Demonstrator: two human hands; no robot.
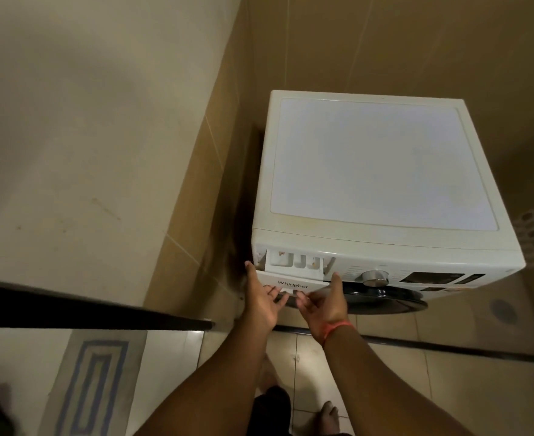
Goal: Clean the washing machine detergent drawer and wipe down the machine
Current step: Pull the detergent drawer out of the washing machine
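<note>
A white front-loading washing machine (379,165) stands in a tiled corner. Its detergent drawer (294,265) at the top left of the front is pulled partly out, and its compartments show some residue. My left hand (261,302) grips the drawer's left end, thumb on the corner and fingers under the front panel. My right hand (320,305) grips the right end the same way, with an orange band on the wrist. Both palms face up beneath the drawer front.
A silver dial (375,277) and a dark display (432,277) sit right of the drawer, above the dark door (385,298). A tiled wall closes in at the left. A dark door edge (89,311) and a blue-striped mat (92,385) lie left of me.
</note>
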